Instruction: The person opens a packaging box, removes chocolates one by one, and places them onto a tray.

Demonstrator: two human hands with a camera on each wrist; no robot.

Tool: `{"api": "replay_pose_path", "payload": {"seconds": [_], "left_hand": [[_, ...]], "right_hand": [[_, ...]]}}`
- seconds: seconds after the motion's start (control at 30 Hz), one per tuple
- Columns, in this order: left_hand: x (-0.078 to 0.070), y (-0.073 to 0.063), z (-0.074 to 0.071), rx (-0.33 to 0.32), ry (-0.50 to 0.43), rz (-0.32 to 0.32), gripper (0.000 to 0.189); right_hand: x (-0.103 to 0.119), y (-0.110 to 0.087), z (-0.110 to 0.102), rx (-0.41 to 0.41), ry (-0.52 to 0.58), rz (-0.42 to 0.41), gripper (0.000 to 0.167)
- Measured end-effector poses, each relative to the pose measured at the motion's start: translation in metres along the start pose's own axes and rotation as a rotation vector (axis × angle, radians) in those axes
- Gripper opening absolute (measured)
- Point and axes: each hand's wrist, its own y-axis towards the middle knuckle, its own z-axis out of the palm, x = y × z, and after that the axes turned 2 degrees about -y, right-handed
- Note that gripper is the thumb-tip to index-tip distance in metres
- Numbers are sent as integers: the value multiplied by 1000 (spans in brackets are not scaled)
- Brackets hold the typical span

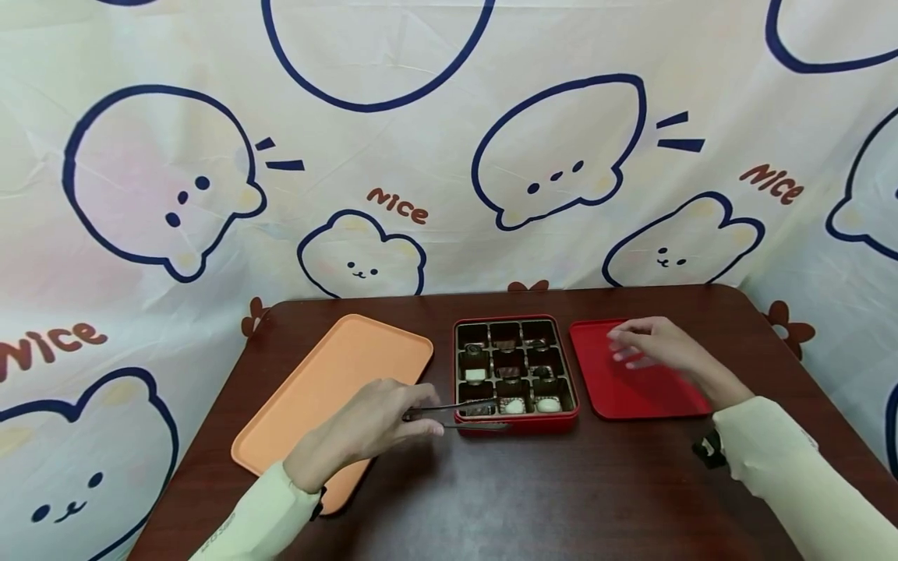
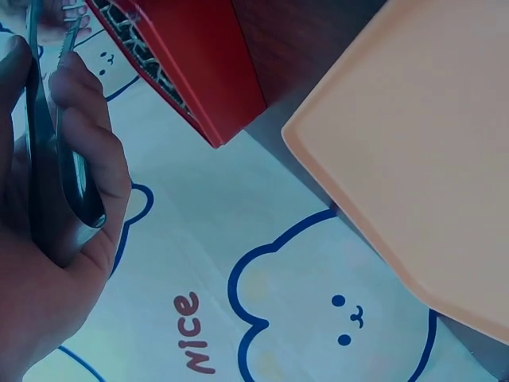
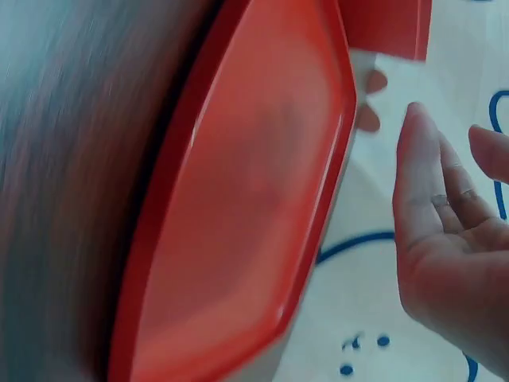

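Metal tongs (image 1: pixel 459 407) are gripped in my left hand (image 1: pixel 382 421), their tips spread apart over the near left corner of a red box (image 1: pixel 519 425). The box's gold divider holds several chocolates in its compartments, among them a white one (image 1: pixel 549 404) at the near right. In the left wrist view, thumb and fingers lie on either side of the tongs (image 2: pixel 75 183). My right hand (image 1: pixel 659 343) hovers above a red tray (image 1: pixel 652 397), holding nothing, its fingers extended and loosely bent. The right wrist view shows that hand (image 3: pixel 453 231) apart from the tray.
An orange tray (image 1: pixel 337 366) lies at the left on the dark wooden table (image 1: pixel 491 499), partly beneath my left forearm. The red box stands between the two trays. Behind the table hangs a white cloth (image 1: pixel 449 156) printed with cartoon bears.
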Motion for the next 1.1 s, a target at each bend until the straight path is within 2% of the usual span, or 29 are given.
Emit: {"api": "replay_pose_path", "payload": {"seconds": [0.23,0.37,0.6,0.87,1.1], "left_hand": [[4,11,-8,-10,24,23,26],[9,18,-11,-16,8,24,26],[18,25,-14,-28,-1,10,25],[24,36,-21,-38,20,-7,27],[30,48,-24,-49,12,-78,26]], "right_hand": [[11,10,24,144,249,78,62],[18,15,37,188,314,120,61],[27,21,56,195,336,163,55],[29,24,61,205,326,166,55],[28,25,64,210,283,157,60]]}}
